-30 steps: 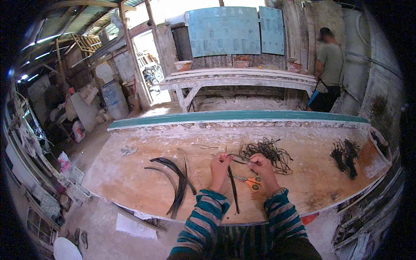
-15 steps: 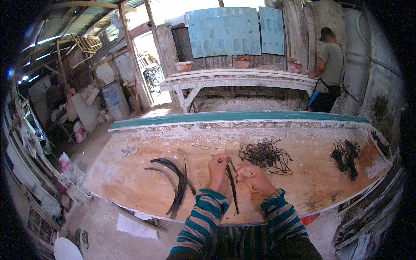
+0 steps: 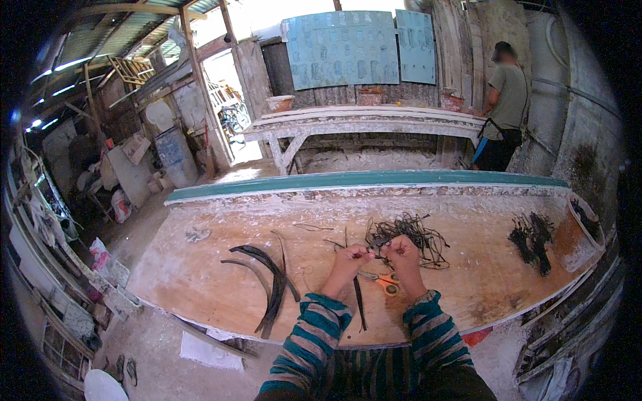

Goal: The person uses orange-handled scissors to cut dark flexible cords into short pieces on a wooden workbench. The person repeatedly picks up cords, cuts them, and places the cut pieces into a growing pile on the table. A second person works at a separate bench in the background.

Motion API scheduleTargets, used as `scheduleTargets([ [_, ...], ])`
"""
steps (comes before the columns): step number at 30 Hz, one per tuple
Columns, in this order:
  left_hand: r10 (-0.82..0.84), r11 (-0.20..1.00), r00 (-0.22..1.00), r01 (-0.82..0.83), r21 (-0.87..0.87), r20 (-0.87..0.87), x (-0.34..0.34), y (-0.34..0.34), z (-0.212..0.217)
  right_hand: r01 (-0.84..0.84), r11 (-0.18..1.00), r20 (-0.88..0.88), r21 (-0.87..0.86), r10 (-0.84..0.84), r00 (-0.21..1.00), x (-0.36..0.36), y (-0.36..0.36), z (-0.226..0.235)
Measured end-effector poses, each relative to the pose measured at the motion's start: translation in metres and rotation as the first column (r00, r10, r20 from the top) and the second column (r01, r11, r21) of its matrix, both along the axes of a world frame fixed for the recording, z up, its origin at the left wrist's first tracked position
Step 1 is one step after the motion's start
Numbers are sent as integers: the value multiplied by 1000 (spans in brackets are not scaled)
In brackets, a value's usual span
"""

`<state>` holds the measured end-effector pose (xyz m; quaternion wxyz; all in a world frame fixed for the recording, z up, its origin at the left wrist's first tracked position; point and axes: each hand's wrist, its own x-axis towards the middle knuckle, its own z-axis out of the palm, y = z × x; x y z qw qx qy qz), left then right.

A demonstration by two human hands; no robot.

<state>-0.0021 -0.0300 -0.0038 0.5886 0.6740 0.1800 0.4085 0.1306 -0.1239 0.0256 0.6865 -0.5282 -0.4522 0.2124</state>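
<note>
My left hand [image 3: 352, 260] is pinched at the middle of the board, level with my right hand [image 3: 404, 256], whose fingers are also closed. Between their fingertips runs a short, thin black strip, partly hidden by the fingers. Scissors [image 3: 387, 285] with orange handles lie on the board just below my right hand. A long black strip [image 3: 360, 304] lies beside my left wrist. Behind my right hand spreads a tangled pile of thin black strips [image 3: 431, 239]. Several wider, curved black strips [image 3: 273, 287] rest to the left.
Bundles of black strips [image 3: 532, 242] lie at the right, beside a tilted orange-brown bucket [image 3: 580, 244]. A green rail [image 3: 361, 178] borders the far side of the wooden board [image 3: 194, 274]. Beyond, a person [image 3: 506, 100] stands at a long white-stained bench [image 3: 374, 121].
My right hand has moved up, and the scissors beneath it now show fully. My left hand has turned toward it, and the fingertips of both have come together over a short strip.
</note>
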Motion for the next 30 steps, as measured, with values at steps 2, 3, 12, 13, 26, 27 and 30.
scheduleTargets([
  [2, -97, 995, 994, 96, 8, 44, 1, -1, -4, 89, 996, 74, 22, -91, 993, 4, 2, -3],
  [3, -151, 989, 987, 150, 14, 63, 3, -4, 2, 137, 990, 110, 31, -139, 984, 6, 2, -5],
  [12, -578, 794, 816, 566, -222, 10, -8, -26, 23, 425, 876, 429, 227, -482, 764, 15, 1, -5],
  [13, -536, 819, 844, 521, -241, 5, -9, -25, 21, 452, 841, 454, 298, -541, 708, 14, 1, -2],
  [26, 274, 957, 962, -273, -100, -4, -13, 13, 2, 47, 996, 317, -73, -22, 948, 6, -4, 1],
  [27, 308, 949, 951, -306, -82, 21, -12, 14, 1, -90, 993, 317, -79, 111, 942, 4, -5, -1],
  [30, 413, 907, 888, -379, -184, 205, -8, 15, 0, -394, 907, 283, -148, 421, 862, -13, -9, -2],
])
